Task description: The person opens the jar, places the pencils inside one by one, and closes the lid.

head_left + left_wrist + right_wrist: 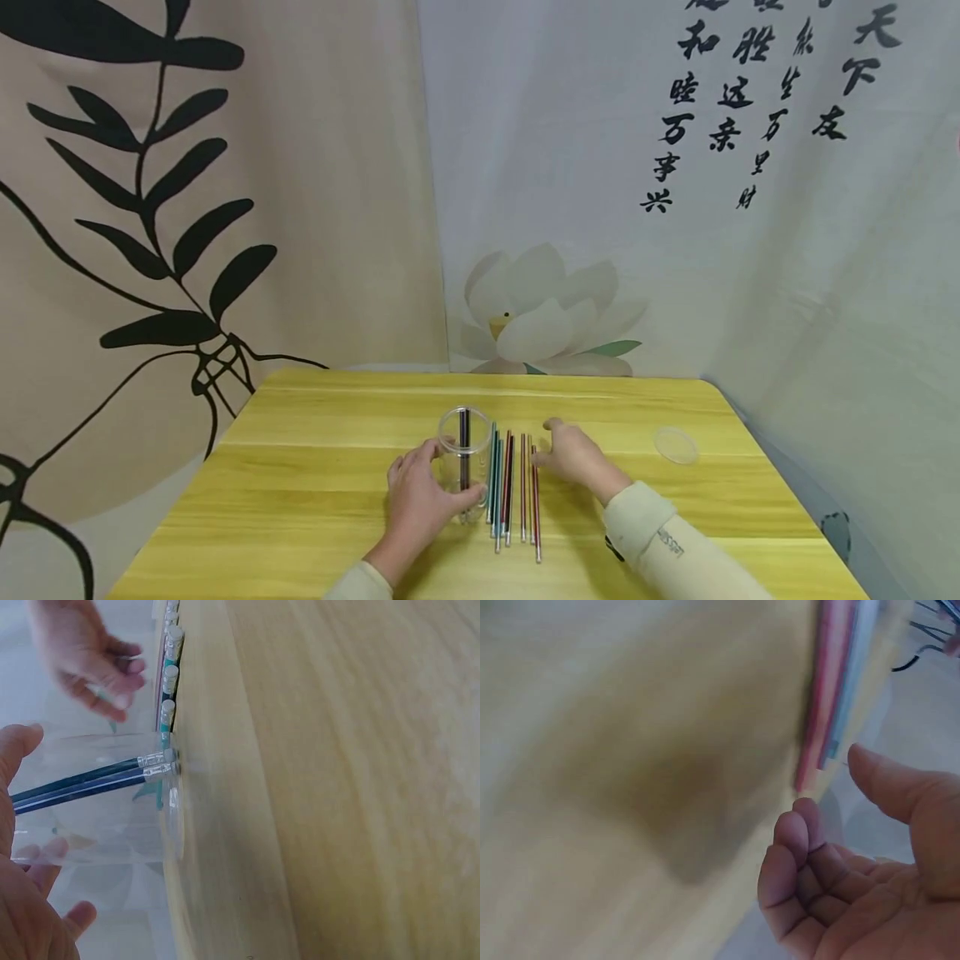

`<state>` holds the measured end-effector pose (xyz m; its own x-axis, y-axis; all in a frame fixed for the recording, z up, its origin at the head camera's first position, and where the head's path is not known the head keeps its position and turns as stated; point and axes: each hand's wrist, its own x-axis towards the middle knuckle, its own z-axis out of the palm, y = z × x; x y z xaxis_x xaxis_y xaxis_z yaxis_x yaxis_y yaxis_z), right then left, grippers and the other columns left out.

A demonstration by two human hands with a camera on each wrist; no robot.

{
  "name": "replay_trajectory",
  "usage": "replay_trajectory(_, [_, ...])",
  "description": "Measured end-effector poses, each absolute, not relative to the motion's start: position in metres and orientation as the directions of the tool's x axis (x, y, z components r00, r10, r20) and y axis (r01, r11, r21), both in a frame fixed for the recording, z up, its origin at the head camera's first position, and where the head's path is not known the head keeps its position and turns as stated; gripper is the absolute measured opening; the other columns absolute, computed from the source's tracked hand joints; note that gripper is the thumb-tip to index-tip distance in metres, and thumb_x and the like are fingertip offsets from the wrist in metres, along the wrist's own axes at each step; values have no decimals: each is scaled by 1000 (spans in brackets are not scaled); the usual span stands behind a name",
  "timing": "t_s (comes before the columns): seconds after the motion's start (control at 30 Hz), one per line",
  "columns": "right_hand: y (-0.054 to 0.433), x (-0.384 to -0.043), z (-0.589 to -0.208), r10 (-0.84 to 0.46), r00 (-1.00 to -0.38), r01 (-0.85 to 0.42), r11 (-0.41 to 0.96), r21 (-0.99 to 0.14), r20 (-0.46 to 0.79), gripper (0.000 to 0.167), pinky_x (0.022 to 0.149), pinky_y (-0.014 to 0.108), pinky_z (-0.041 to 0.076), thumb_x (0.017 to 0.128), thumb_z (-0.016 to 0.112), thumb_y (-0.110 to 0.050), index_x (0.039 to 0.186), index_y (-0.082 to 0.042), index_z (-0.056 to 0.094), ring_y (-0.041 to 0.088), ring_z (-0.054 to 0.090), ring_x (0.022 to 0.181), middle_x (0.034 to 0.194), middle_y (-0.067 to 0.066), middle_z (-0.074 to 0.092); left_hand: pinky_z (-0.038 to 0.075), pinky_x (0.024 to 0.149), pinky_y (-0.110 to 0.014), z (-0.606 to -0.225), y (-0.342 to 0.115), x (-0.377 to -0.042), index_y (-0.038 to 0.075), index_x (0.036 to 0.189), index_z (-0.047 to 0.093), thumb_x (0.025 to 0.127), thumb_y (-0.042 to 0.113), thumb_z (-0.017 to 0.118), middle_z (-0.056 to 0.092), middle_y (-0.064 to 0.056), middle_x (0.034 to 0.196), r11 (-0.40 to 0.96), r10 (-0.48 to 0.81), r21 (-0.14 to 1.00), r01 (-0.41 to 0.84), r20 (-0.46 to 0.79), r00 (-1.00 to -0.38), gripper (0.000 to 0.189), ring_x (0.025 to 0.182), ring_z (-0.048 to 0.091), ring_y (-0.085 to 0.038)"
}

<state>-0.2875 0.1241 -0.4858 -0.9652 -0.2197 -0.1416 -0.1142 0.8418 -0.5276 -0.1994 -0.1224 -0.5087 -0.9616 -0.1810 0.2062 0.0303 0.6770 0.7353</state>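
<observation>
My left hand holds a clear cylindrical jar upright on the table, thumb on the near side and fingers round the left side. Inside the jar stand two dark pencils, their eraser ends at the bottom. Just right of the jar lies a row of several pencils in teal, dark and red, eraser ends toward me. Beyond their right side hovers my right hand, thumb apart and fingers loosely bent. Nothing shows in its grasp in the right wrist view, where the pencils are blurred.
A round clear lid lies on the right part of the yellow wood-grain table. Behind the table hangs a cloth backdrop with printed leaves, a lotus and characters. A small dark object shows beside the right sleeve.
</observation>
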Motion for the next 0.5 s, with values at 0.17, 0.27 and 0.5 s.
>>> replay_trajectory(0.17, [128,-285,-498,-193,-970,-101,874,-476,-150,76,85,52,63,92,85,-30,151,2,49,34,72,96,117,25,73,22,130,-70,-505,-121,-198,14,131,65,63,48,102,72,-11,133,671,-190,741,21,199,-961,84,134,60,-39])
replay_trajectory(0.27, [131,-285,-503,-182,-972,-95,882,-462,-148,77,92,56,63,90,87,-31,150,1,51,39,72,106,129,28,71,22,130,-71,-504,-119,-198,14,132,65,64,49,101,71,-12,134,675,-185,738,17,192,-964,85,135,60,-39])
replay_trajectory(0.5, [139,-286,-504,-164,-969,-56,876,-479,-187,74,47,24,41,87,82,-7,153,2,48,13,48,53,83,11,69,21,130,-71,-504,-117,-196,16,132,65,64,48,101,71,-11,133,673,-185,739,25,201,-962,83,133,60,-38])
